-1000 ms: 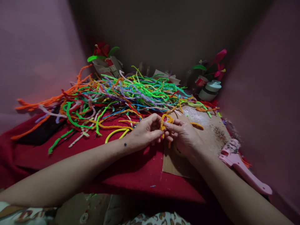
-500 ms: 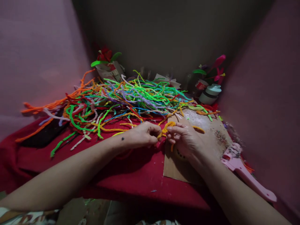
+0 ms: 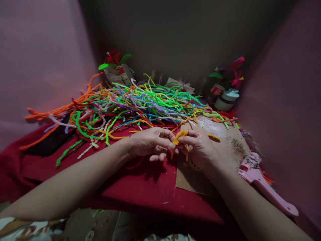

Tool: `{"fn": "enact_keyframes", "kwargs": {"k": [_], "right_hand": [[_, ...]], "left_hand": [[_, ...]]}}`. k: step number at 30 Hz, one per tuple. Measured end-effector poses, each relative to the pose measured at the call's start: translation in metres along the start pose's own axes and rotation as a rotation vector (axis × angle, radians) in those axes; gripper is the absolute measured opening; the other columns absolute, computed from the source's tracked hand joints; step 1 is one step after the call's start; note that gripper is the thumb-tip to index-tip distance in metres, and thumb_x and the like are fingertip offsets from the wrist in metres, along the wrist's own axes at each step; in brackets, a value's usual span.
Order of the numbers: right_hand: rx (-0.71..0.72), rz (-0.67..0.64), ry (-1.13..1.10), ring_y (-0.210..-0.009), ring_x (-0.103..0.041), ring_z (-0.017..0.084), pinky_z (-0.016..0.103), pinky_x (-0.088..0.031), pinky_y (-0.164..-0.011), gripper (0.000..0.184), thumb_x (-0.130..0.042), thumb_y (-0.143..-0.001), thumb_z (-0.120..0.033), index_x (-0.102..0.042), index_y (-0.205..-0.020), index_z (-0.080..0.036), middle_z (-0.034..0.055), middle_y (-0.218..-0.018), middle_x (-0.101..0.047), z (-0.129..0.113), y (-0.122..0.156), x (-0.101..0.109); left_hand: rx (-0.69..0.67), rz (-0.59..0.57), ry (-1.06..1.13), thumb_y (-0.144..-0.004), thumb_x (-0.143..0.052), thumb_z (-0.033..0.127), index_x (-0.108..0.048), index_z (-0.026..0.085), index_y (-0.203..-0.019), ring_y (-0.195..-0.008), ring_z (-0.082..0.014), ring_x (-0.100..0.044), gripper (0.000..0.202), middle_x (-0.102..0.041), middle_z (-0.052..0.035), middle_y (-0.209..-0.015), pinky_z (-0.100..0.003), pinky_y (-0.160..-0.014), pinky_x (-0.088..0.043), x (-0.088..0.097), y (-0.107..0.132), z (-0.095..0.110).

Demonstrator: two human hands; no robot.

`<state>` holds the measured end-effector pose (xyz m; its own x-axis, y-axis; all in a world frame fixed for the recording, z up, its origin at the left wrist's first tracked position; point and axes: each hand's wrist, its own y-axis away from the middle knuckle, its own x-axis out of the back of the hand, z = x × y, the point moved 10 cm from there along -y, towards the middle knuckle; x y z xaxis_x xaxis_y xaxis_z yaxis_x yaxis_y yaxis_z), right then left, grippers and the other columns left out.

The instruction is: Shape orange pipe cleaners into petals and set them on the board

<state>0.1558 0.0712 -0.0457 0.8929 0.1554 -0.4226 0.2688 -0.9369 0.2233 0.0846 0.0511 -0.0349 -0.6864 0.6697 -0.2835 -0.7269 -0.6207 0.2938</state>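
A yellow-orange pipe cleaner (image 3: 181, 134), bent into a small loop with loose ends hanging down, is pinched between my two hands above the table. My left hand (image 3: 152, 142) grips its left side with thumb and forefinger, the other fingers partly spread. On the loop's right side, my right hand (image 3: 198, 145) closes thumb and fingertips. Below my right hand lies a cardboard sheet (image 3: 185, 182). Part of a round yellowish thing with dark dots (image 3: 194, 164) shows under that hand; the rest is hidden.
A big heap of multicoloured pipe cleaners (image 3: 150, 100) covers the table's back. The pink glue gun (image 3: 268, 187) lies on the right. Behind stand a pale lidded jar (image 3: 227, 99), pink flowers (image 3: 237, 72) and a red flower (image 3: 113, 57). Red cloth (image 3: 140, 190) covers the table.
My left hand has turned, its lower fingers opening out while thumb and forefinger pinch the pipe cleaner. The loop looks more compact, with both ends now hanging down. My right hand stays nearly in place.
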Motion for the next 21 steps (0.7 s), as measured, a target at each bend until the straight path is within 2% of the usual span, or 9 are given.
{"fn": "enact_keyframes", "kwargs": {"k": [2, 7, 12, 15, 18, 21], "right_hand": [[0.002, -0.011, 0.023, -0.042, -0.047, 0.008, 0.022, -0.036, -0.042, 0.010, -0.064, -0.053, -0.012, -0.065, -0.063, -0.015, -0.0010, -0.053, -0.059, 0.000, 0.001, -0.001], [0.032, -0.014, 0.066, -0.042, -0.044, 0.007, 0.020, -0.031, -0.040, 0.010, -0.065, -0.054, -0.010, -0.065, -0.063, -0.014, -0.0011, -0.053, -0.058, -0.003, 0.001, 0.000], [0.049, -0.045, 0.055, -0.049, -0.051, 0.010, 0.024, -0.040, -0.049, 0.007, -0.066, -0.061, -0.019, -0.065, -0.067, -0.015, 0.0005, -0.059, -0.061, -0.005, 0.001, -0.002], [0.063, -0.030, 0.179, -0.054, -0.052, 0.011, 0.025, -0.040, -0.055, 0.003, -0.064, -0.062, -0.018, -0.066, -0.063, -0.016, 0.0005, -0.059, -0.062, -0.010, 0.005, -0.004], [0.109, -0.032, 0.397, -0.049, -0.046, 0.010, 0.023, -0.034, -0.048, 0.008, -0.063, -0.064, -0.018, -0.066, -0.057, -0.016, -0.0013, -0.053, -0.059, -0.018, 0.011, -0.011], [0.106, -0.056, 0.411, -0.045, -0.044, 0.008, 0.022, -0.033, -0.045, 0.015, -0.064, -0.067, -0.022, -0.063, -0.053, -0.016, -0.0021, -0.048, -0.055, -0.017, 0.014, -0.016]], "left_hand": [[-0.030, 0.031, 0.029, -0.074, -0.060, 0.025, -0.050, 0.013, -0.084, -0.040, -0.0064, -0.053, 0.019, -0.063, -0.0034, -0.072, -0.014, -0.031, -0.037, 0.002, -0.002, 0.000], [-0.054, 0.172, -0.099, -0.076, -0.060, 0.027, -0.053, 0.012, -0.074, -0.034, -0.0029, -0.044, 0.017, -0.058, 0.0010, -0.061, -0.013, -0.029, -0.033, 0.011, 0.000, 0.000], [-0.115, 0.261, -0.131, -0.078, -0.057, 0.034, -0.053, 0.012, -0.072, -0.031, -0.0037, -0.042, 0.023, -0.054, 0.0018, -0.050, -0.013, -0.030, -0.031, 0.026, 0.004, 0.009], [-0.124, 0.270, -0.124, -0.077, -0.058, 0.030, -0.055, 0.013, -0.074, -0.030, -0.0052, -0.043, 0.018, -0.052, 0.0031, -0.045, -0.014, -0.030, -0.032, 0.032, 0.005, 0.013], [-0.115, 0.317, -0.099, -0.074, -0.059, 0.023, -0.055, 0.014, -0.077, -0.032, -0.0048, -0.044, 0.011, -0.054, 0.0038, -0.047, -0.015, -0.031, -0.036, 0.036, 0.007, 0.016], [-0.136, 0.362, -0.111, -0.073, -0.059, 0.020, -0.054, 0.014, -0.077, -0.033, -0.0043, -0.044, 0.008, -0.055, 0.0039, -0.051, -0.015, -0.032, -0.038, 0.036, 0.010, 0.021]]}}
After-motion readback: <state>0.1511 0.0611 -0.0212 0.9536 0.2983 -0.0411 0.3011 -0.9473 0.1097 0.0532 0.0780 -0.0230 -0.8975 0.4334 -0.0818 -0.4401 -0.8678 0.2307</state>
